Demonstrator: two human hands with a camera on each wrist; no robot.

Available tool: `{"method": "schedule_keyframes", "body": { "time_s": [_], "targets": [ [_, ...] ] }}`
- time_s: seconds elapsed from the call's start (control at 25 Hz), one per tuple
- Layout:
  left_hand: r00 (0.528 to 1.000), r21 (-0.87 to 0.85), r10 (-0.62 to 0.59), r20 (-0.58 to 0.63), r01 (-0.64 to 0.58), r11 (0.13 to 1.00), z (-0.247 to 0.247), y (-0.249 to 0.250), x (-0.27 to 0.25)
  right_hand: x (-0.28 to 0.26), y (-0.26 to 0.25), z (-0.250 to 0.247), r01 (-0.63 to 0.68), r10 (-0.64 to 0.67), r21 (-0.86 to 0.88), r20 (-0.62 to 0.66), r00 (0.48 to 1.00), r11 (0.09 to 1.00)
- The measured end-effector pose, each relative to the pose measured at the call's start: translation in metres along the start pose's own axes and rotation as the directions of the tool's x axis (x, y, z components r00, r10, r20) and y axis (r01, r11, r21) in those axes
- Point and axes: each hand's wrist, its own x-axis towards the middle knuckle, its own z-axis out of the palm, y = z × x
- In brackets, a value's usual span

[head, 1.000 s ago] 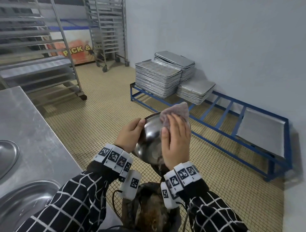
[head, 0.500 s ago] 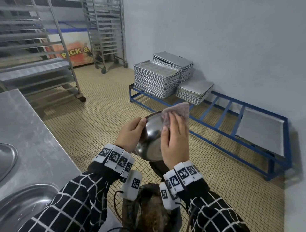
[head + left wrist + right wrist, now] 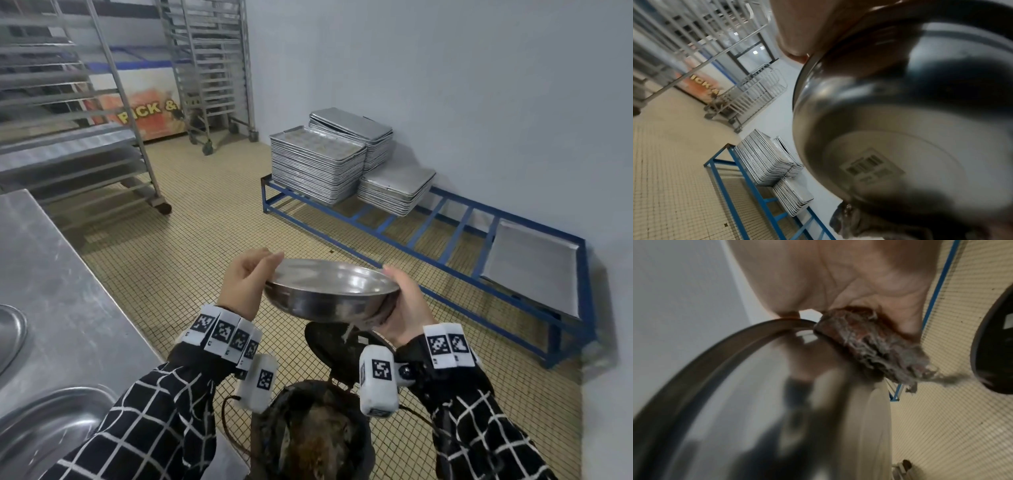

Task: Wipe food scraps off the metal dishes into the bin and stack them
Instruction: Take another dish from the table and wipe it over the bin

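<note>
1. From the head view we hold the metal dish [image 3: 330,294] nearly level above the black bin [image 3: 313,431], left hand [image 3: 245,286] pinching its left rim, right hand [image 3: 402,308] gripping its right rim; a steel counter [image 3: 58,291] lies at left; beige tiled floor [image 3: 212,219], a blue frame [image 3: 442,236] bearing stacked trays [image 3: 317,164], grey wall.
2. From the left wrist we see the dish's underside [image 3: 910,129] with a barcode sticker [image 3: 871,167]; rolling racks [image 3: 754,97] stand beyond.
3. From the right wrist, a frayed cloth [image 3: 869,344] sits clamped between our palm and the dish's edge [image 3: 731,344].
</note>
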Motion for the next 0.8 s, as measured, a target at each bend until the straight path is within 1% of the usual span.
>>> {"method": "schedule_keyframes", "body": {
  "time_s": [0.08, 0.12, 0.2, 0.28, 0.32, 0.36, 0.44, 0.48, 0.52, 0.6, 0.64, 0.72, 0.8],
  "targets": [
    [0.999, 0.037, 0.034, 0.030, -0.035, 0.999, 0.001, -0.008, 0.004, -0.002, 0.000, -0.001, 0.017, -0.017, -0.018, 0.000, 1.000, 1.000],
    [0.999, 0.060, 0.022, 0.032, -0.024, 0.998, 0.001, -0.008, 0.005, -0.001, 0.000, -0.002, 0.039, -0.040, -0.058, -0.020, 0.999, 0.998],
    [0.999, 0.086, -0.053, 0.003, 0.053, 0.995, -0.001, -0.014, 0.009, -0.003, 0.001, -0.002, 0.089, -0.097, -0.196, -0.034, 0.995, 0.976],
    [0.988, 0.049, -0.147, -0.040, 0.149, 0.988, -0.005, -0.019, 0.010, -0.008, 0.004, 0.000, 0.119, -0.122, -0.309, 0.010, 0.992, 0.944],
    [0.985, 0.035, -0.167, -0.054, 0.169, 0.985, -0.008, -0.019, 0.008, -0.011, 0.005, 0.004, 0.136, -0.137, -0.361, 0.023, 0.990, 0.923],
    [0.983, 0.035, -0.169, -0.075, 0.172, 0.985, -0.012, -0.017, 0.005, -0.012, 0.007, 0.006, 0.167, -0.172, -0.430, 0.028, 0.985, 0.887],
    [0.974, 0.055, -0.167, -0.150, 0.177, 0.983, -0.024, -0.017, -0.003, -0.013, 0.011, 0.016, 0.244, -0.263, -0.604, 0.058, 0.963, 0.759],
    [0.976, 0.078, -0.147, -0.163, 0.161, 0.984, -0.028, -0.011, -0.006, -0.014, 0.011, 0.019, 0.292, -0.328, -0.647, 0.069, 0.942, 0.704],
    [0.973, 0.095, -0.124, -0.194, 0.145, 0.985, -0.035, -0.010, -0.013, -0.014, 0.015, 0.025, 0.330, -0.356, -0.672, 0.105, 0.929, 0.663],
    [0.953, 0.137, -0.071, -0.295, 0.115, 0.984, -0.055, -0.009, -0.027, -0.011, 0.024, 0.041, 0.402, -0.373, -0.694, 0.203, 0.905, 0.598],
    [0.936, 0.166, -0.051, -0.349, 0.115, 0.979, -0.066, -0.009, -0.036, -0.010, 0.030, 0.051, 0.427, -0.367, -0.695, 0.246, 0.897, 0.578],
    [0.886, 0.263, -0.036, -0.462, 0.176, 0.948, -0.092, -0.010, -0.057, -0.007, 0.046, 0.075, 0.481, -0.350, -0.682, 0.335, 0.875, 0.551],
    [0.838, 0.317, -0.049, -0.543, 0.259, 0.912, -0.120, -0.012, -0.077, -0.005, 0.060, 0.100, 0.543, -0.341, -0.651, 0.422, 0.840, 0.531]
  ]
}}
